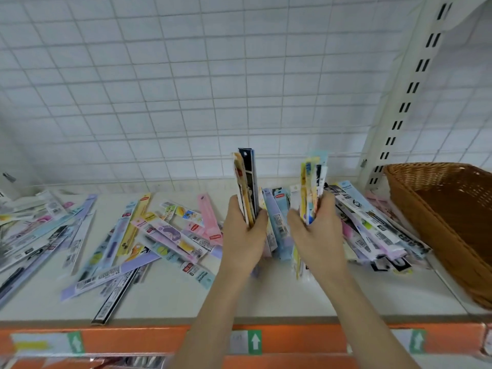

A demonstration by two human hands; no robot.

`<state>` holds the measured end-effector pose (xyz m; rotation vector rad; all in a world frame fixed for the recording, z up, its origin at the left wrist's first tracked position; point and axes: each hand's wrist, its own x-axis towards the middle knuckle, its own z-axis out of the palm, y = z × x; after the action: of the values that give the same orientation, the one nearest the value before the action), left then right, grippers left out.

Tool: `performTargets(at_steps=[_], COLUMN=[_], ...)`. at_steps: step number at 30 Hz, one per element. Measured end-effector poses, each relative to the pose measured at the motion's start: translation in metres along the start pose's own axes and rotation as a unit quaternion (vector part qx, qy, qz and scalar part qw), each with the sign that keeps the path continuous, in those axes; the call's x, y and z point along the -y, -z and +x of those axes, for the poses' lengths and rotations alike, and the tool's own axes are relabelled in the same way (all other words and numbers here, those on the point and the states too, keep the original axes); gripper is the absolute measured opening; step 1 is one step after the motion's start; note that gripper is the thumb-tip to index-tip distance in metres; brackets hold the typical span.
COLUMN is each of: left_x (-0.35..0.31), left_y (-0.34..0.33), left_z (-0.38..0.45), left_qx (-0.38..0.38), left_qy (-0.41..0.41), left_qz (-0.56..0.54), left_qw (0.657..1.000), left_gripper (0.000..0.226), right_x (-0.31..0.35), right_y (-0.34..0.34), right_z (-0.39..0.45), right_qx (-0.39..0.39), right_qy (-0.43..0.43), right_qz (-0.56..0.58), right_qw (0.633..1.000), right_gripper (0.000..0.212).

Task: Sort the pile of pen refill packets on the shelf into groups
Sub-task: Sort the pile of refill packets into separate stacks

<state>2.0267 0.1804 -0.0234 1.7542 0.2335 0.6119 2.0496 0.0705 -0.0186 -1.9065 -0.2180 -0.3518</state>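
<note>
Gripping upright refill-packet bundles, the left hand [243,235] and right hand [318,235] curl fingers round them; printing blurs unreadably, white arrows mark green shelf tags [255,341].

Bright, even, soft light with faint shadows; wide-angle bending toward the edges, and blur at nine o'clock.

Bare cream shelf top [359,294] lies open along the front edge, right of the two forearms and up to the brown woven wicker basket [450,230], which blocks the right end. Loose scattered refill packets [149,235] cover the left and middle of the shelf, one long black packet [111,302] reaching the front lip. A heaped pile of packets [378,230] fills the ground beside the basket. Behind everything stands a white wire grid panel [186,89].
</note>
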Motion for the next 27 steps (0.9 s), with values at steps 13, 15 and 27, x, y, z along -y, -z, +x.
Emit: performTargets(at_steps=[13, 15, 27], left_x=[-0.007, -0.009, -0.023], left_y=[0.006, 0.009, -0.004], left_z=[0.003, 0.006, 0.05], left_qx=[-0.065, -0.056, 0.139], left_qy=[0.001, 0.038, 0.195], left_qz=[-0.044, -0.037, 0.194], left_qw=[0.997, 0.997, 0.951], left_gripper=[0.029, 0.026, 0.028], right_x=[-0.015, -0.013, 0.016], right_y=[-0.001, 0.001, 0.01], right_z=[-0.017, -0.012, 0.056], right_qx=[0.045, 0.045, 0.179], right_qy=[-0.011, -0.001, -0.187], right_qz=[-0.037, -0.047, -0.036], right_qw=[0.998, 0.998, 0.965], right_gripper=[0.029, 0.025, 0.055])
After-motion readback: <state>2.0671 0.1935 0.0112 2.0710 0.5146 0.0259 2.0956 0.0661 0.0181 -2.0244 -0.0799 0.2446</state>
